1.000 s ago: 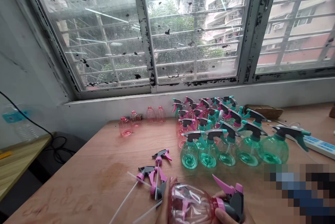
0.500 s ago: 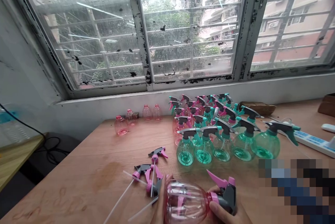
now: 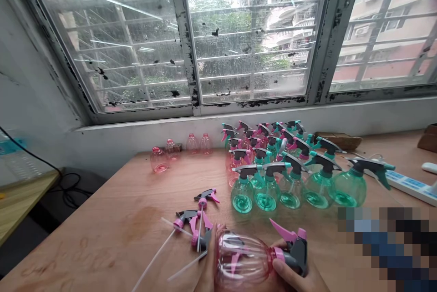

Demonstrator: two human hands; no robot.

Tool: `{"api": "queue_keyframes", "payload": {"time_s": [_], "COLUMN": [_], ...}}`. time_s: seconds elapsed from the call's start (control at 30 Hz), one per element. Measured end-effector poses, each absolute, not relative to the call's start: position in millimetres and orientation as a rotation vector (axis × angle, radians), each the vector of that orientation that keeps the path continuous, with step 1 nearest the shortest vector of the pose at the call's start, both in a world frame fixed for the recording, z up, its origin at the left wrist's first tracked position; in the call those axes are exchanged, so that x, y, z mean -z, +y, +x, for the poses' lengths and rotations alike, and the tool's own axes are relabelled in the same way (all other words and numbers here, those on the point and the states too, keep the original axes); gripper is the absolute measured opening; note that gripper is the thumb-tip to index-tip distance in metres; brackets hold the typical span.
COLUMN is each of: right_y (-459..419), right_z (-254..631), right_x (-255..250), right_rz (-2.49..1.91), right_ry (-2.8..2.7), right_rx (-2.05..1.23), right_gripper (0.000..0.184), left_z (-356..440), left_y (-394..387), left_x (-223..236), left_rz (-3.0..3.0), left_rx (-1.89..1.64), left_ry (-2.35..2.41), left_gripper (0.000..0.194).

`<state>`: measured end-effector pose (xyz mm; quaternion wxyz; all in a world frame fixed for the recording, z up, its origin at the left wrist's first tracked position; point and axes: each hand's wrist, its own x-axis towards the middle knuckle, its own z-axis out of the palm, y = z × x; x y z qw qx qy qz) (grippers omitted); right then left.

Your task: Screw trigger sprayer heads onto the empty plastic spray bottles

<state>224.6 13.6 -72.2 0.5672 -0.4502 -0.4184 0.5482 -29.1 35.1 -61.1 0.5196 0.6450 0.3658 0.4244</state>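
A clear pink spray bottle [image 3: 244,260] lies on its side between my hands, low in the view. My left hand [image 3: 209,258] is wrapped round its base end, with most of the fingers hidden. At the neck, my right hand [image 3: 295,276] grips the pink collar of a grey and pink trigger sprayer [image 3: 298,253] fitted on the bottle, thumb on the collar. Another pink trigger shape shows through the bottle wall. Left of my left hand, loose trigger sprayers [image 3: 186,218] with thin clear tubes lie on the wooden table [image 3: 112,233].
Several green and pink spray bottles [image 3: 266,194] with sprayers on stand in a group at the table's middle back. Pink bottles without sprayers [image 3: 160,160] stand at the back left. A white power strip [image 3: 409,185] lies on the right, with a brown block [image 3: 336,141] behind.
The view has shifted very slightly. Both hands keep their hold on the bottle and sprayer, with hardly any visible movement.
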Motion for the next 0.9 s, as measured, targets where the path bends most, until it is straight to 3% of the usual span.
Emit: {"api": "queue_keyframes", "payload": {"time_s": [0.13,0.43,0.6,0.9], "right_y": [13,12,10,9], "right_z": [224,224,222,221], "right_x": [67,64,58,50], "right_rz": [-1.046,-1.068,-1.034,-1.037], "right_ry": [-0.992,-0.988,-0.955,-0.952], "right_rx": [-1.29,-1.291,-1.307,-1.323], "right_gripper": [0.05,0.052,0.049,0.048], "left_z": [-25,-20,-15,-19], "left_y": [30,22,21,21], "left_x": [53,55,46,36], "left_rz": [1.55,1.509,1.451,1.468], "left_rx": [-0.998,-1.035,-1.054,-0.98], "left_ry": [0.842,0.829,0.796,0.789], "left_gripper": [0.117,0.104,0.121,0.116]}}
